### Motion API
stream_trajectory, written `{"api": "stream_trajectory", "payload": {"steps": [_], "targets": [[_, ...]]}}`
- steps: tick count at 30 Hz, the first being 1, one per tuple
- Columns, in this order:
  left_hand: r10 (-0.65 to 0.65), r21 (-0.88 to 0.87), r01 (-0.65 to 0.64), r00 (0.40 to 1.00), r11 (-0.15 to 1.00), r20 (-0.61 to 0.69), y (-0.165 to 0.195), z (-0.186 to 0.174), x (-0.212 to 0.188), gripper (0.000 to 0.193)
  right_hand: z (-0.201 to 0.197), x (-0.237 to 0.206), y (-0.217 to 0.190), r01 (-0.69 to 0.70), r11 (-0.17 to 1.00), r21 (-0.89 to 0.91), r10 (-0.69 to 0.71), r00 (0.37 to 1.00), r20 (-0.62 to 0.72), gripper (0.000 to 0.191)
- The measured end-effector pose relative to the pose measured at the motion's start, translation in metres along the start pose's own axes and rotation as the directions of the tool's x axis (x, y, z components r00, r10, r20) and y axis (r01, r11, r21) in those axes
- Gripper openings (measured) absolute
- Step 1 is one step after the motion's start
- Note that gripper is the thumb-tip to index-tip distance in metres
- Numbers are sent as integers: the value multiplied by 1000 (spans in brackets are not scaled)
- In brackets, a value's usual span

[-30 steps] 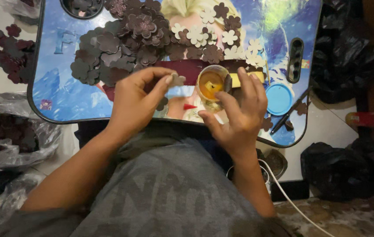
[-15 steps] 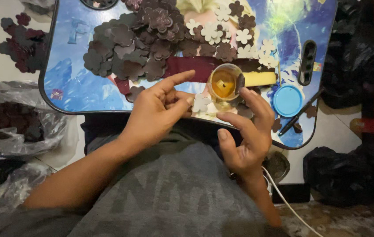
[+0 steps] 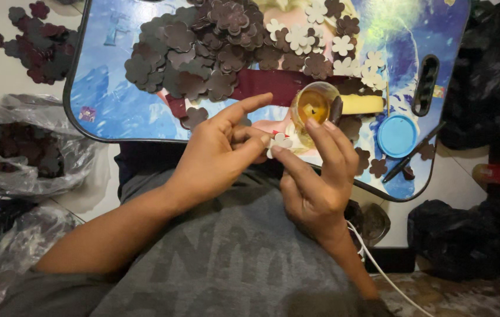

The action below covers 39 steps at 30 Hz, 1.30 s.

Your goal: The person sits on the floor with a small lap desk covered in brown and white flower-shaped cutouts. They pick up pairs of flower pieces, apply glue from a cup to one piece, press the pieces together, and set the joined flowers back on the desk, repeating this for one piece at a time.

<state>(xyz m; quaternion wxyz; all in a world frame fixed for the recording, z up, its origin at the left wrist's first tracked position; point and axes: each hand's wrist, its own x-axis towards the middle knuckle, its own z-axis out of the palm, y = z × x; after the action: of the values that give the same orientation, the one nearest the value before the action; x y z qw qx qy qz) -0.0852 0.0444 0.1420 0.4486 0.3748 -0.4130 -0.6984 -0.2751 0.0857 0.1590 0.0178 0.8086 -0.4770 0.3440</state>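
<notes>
My left hand (image 3: 218,154) and my right hand (image 3: 314,182) meet over the near edge of a blue picture lap table (image 3: 109,103). Between the fingertips of both hands is a small white flower-shaped cutout (image 3: 279,142). My left index finger sticks out towards a small clear jar of yellow liquid (image 3: 311,104) just beyond my right fingers. A heap of dark maroon flower cutouts (image 3: 203,53) covers the table's far middle, with several white ones (image 3: 326,35) to its right.
A blue round lid (image 3: 397,135), a dark pen (image 3: 411,154) and a yellow strip (image 3: 361,104) lie at the table's right. A clear bag of dark cutouts (image 3: 21,147) sits on the floor at left, black bags (image 3: 479,76) at right. A white cable (image 3: 379,270) runs by my right wrist.
Both hands have drawn back from the jar towards my body. The white flower cutout now sits between the fingertips of both hands, and the view has shifted nearer the table.
</notes>
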Motion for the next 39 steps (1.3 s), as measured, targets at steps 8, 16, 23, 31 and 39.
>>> {"api": "stream_trajectory", "payload": {"steps": [8, 16, 23, 31, 39], "targets": [[-16, 78, 17, 1000, 997, -7, 6, -8, -7, 63, 5, 0, -2, 60, 998, -1, -60, 998, 26, 38], [-35, 117, 37, 999, 992, -16, 9, -15, -11, 64, 10, 0, -6, 69, 997, 16, -70, 997, 43, 37], [-21, 71, 21, 1000, 997, -6, 4, -22, -12, 63, 6, -1, -6, -44, 995, 92, 55, 991, -123, 39], [-123, -15, 125, 988, 992, 90, -3, -30, -15, 62, 17, -7, 1, 50, 967, 250, -40, 998, -47, 47], [147, 728, -15, 982, 686, -119, -9, -46, -29, 20, 20, -25, 4, -52, 907, 419, 66, 998, -19, 57]]}}
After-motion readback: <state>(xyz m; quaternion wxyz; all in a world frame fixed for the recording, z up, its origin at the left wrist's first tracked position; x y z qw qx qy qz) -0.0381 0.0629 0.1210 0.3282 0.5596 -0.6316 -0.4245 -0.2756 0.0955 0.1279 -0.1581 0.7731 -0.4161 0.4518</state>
